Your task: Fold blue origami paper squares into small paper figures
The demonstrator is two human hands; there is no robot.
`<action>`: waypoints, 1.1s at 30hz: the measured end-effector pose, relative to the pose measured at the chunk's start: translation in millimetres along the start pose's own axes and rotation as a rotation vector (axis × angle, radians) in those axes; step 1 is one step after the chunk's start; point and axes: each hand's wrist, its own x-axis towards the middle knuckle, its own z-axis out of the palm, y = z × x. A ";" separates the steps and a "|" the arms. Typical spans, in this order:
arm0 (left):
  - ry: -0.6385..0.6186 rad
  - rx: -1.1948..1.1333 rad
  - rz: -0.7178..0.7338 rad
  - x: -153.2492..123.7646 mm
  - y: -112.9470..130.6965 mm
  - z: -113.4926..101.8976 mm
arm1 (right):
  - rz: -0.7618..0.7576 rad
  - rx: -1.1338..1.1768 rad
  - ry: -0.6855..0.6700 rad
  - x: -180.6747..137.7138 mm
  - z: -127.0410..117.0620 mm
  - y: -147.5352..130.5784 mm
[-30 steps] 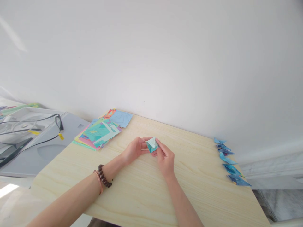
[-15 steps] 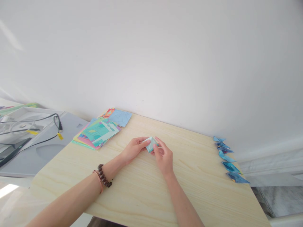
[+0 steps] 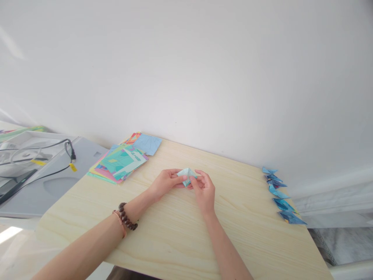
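A small pale-green and white piece of folded origami paper [image 3: 187, 173] is held above the middle of the wooden table [image 3: 163, 241]. My left hand [image 3: 166, 183] grips its left side, thumb on top and fingers beneath. From the right, my right hand [image 3: 204, 191] pinches it, with the thumb pressed on its face near the centre. The index finger of that hand is lifted by the paper's right corner. Its underside is hidden by the fingers. Beads and a copper-coloured bangle circle my left wrist.
Colourful paper sheets [image 3: 122, 161] lie stacked at the table's back left, beside a creased blue sheet [image 3: 148, 144]. Several folded blue paper pieces [image 3: 282, 194] line the right edge. Further left, a grey cabinet top holds a white tray with cables [image 3: 70, 149]. A white wall rises behind.
The folded paper now looks wider, its flaps spread a little to the sides. My right hand has shifted slightly right, its thumb now lower on the paper.
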 end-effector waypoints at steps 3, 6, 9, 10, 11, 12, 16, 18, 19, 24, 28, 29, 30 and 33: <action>0.036 0.039 -0.025 -1.0 0.2 -0.3 | 0.003 0.010 0.005 -0.4 0.5 -1.4; 0.047 0.054 -0.024 -0.6 -1.2 -0.5 | 0.004 -0.001 0.002 -0.6 1.1 -2.4; 0.065 0.053 -0.018 0.5 -2.9 -0.6 | 0.019 -0.006 -0.008 -0.1 1.1 -1.7; 0.070 0.051 -0.015 0.9 -3.3 -0.7 | 0.026 -0.003 -0.010 0.1 0.8 -1.3; 0.070 0.051 -0.013 1.1 -3.6 -0.9 | 0.032 0.001 -0.011 0.4 0.4 -0.9; 0.068 0.051 -0.011 1.2 -3.8 -1.1 | 0.037 0.005 -0.011 0.7 0.0 -0.7; 0.045 0.060 -0.004 0.7 -3.6 -2.1 | 0.042 0.006 -0.009 1.7 -2.1 -0.8; 0.043 0.071 0.009 0.4 -3.3 -2.4 | 0.041 -0.001 -0.012 2.2 -3.3 -0.6; 0.041 0.077 0.016 0.5 -3.4 -2.5 | 0.039 -0.005 -0.013 2.5 -3.9 -0.2; 0.056 0.124 0.091 3.2 -4.8 -4.2 | 0.032 -0.024 -0.016 3.9 -6.7 3.5; 0.069 0.195 0.128 4.8 -4.3 -8.0 | 0.068 -0.035 -0.043 4.6 -7.5 3.2; 0.066 0.207 0.124 4.7 -3.8 -9.0 | 0.075 -0.034 -0.046 4.8 -7.6 2.7; 0.063 0.213 0.115 4.5 -3.4 -10.1 | 0.080 -0.032 -0.044 4.9 -7.8 2.2; 0.053 0.181 0.077 3.6 -2.7 -12.6 | 0.078 -0.012 -0.017 5.4 -8.9 0.9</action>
